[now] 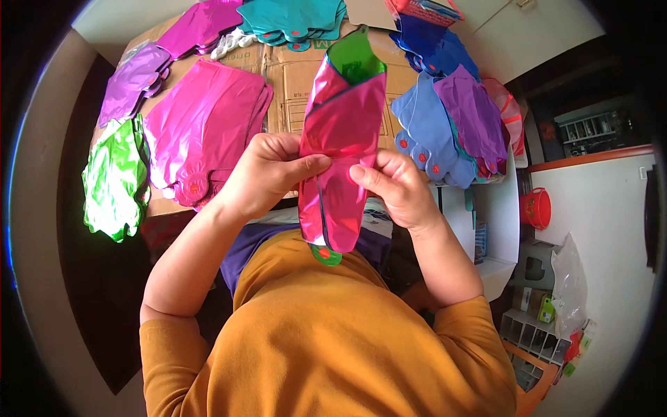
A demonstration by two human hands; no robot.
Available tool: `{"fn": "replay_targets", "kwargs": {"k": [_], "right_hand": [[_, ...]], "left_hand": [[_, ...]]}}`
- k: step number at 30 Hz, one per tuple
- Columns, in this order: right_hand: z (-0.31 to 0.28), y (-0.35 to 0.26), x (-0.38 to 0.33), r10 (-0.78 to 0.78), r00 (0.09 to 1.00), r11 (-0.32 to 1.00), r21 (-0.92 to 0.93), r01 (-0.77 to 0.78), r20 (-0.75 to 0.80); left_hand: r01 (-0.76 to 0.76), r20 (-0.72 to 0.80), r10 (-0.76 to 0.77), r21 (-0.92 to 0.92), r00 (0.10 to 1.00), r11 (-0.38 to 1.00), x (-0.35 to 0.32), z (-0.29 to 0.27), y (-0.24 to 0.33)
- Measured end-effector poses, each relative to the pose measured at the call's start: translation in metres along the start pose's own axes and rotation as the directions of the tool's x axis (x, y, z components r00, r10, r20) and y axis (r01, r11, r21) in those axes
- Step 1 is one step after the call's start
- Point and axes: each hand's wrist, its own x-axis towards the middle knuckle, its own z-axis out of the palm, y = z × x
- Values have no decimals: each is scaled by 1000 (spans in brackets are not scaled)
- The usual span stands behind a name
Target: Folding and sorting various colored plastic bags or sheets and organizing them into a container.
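In front of my chest I hold a folded pink foil sheet [344, 132], which looks like a flat foil balloon. Its green inner side shows at the open upper end, and a green round tab with a red spot pokes out below. My left hand [264, 174] pinches its left edge at mid-height, thumb on the front. At the same level my right hand [399, 186] grips the right edge, also thumb in front. The fingers behind the foil are mostly hidden.
A cardboard surface [278, 104] carries piles of flat foil pieces: pink [208, 118], bright green [114, 181], teal [292, 17], light blue [424, 125] and purple [472, 118]. A red bucket [536, 208] and a grey rack [531, 340] stand to the right.
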Motion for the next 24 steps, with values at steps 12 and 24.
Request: {"fn": "replay_targets", "kwargs": {"k": [12, 24], "right_hand": [[-10, -3, -5, -87, 983, 991, 119, 68, 161], [-13, 1, 1, -238, 946, 941, 293, 169, 220]], "left_hand": [[-145, 49, 145, 4, 988, 989, -6, 1, 9], [-305, 163, 317, -95, 934, 948, 2, -12, 2]]}}
